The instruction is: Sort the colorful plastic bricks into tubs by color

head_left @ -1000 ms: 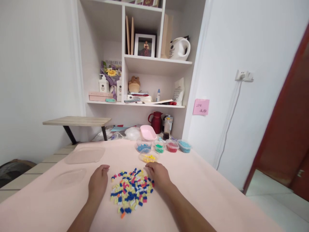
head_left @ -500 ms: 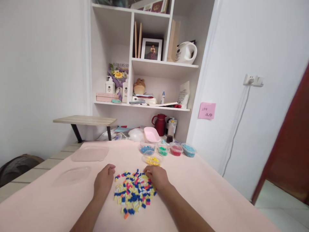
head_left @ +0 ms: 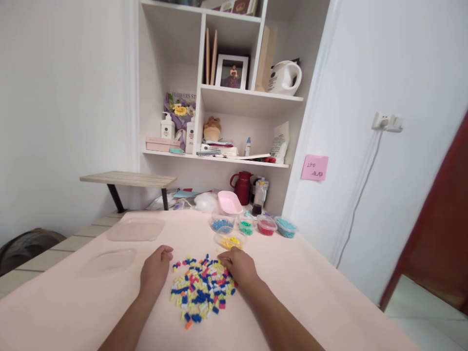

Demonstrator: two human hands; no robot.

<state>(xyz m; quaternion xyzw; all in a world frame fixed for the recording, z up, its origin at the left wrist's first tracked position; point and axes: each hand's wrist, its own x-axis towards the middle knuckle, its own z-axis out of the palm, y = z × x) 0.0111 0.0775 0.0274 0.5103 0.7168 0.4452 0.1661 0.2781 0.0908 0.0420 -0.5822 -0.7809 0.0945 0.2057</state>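
Small coloured building bricks [head_left: 203,290] in blue, pale yellow, white, red and orange lie in a loose pile on the pink tabletop [head_left: 310,302]. My left hand [head_left: 156,268] rests on its side left of the pile, fingers loosely curled, with nothing seen in it. At the pile's upper right edge, my right hand [head_left: 239,265] has its thumb and fingers pinched together; anything between them is too small or hidden to make out. A clear tub [head_left: 219,243] with yellow bricks [head_left: 231,242] stands just beyond the right hand.
Behind it are tubs of blue bricks [head_left: 222,225], green bricks [head_left: 245,226], red pieces [head_left: 266,225] and light blue pieces [head_left: 285,226]. Two clear lids [head_left: 135,229] lie at the left. A pink basin [head_left: 229,203], a red jug [head_left: 242,187] and a bottle [head_left: 259,200] stand at the back.
Both hands keep nearly the same places beside the pile. A small pale yellow piece now shows between the right fingertips and the yellow tub. The view has shifted slightly.
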